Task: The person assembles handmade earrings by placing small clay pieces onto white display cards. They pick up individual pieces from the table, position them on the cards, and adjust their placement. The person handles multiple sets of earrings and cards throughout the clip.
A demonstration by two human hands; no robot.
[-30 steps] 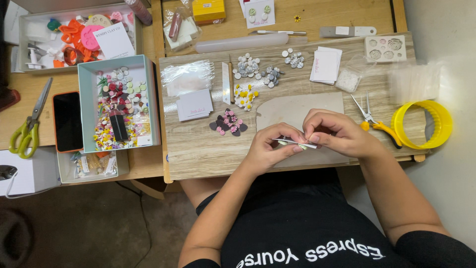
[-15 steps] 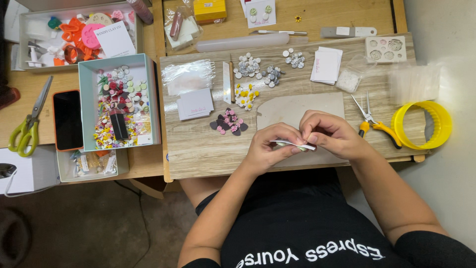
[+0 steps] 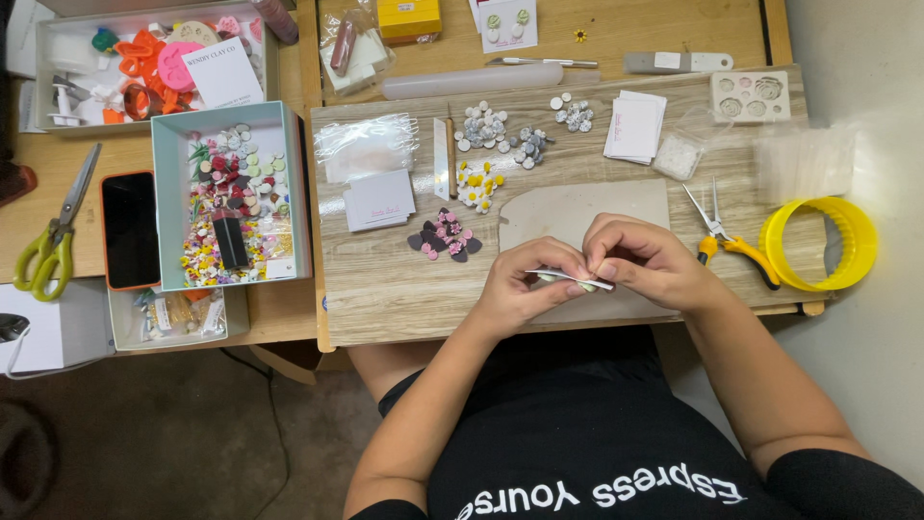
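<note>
My left hand [image 3: 520, 285] and my right hand [image 3: 643, 258] meet over the near edge of a wooden board [image 3: 385, 289]. Together they pinch a small white card [image 3: 575, 280] held flat between the fingertips, with tiny pale pieces on it. A grey mat [image 3: 568, 214] lies under and just beyond the hands. Little dark heart-shaped pieces with pink flowers [image 3: 444, 237] lie to the left of my left hand. Yellow and white flower pieces [image 3: 478, 185] and grey round pieces [image 3: 486, 126] sit farther back.
Yellow-handled pliers [image 3: 730, 242] and a yellow ring [image 3: 820, 244] lie to the right. A stack of white cards [image 3: 634, 125] sits at the back. A teal box of small flowers [image 3: 231, 197], a black phone [image 3: 129, 229] and green scissors [image 3: 53, 241] are at the left.
Both hands stay on the small card; the fingers have shifted slightly along it. Nothing else on the table has moved.
</note>
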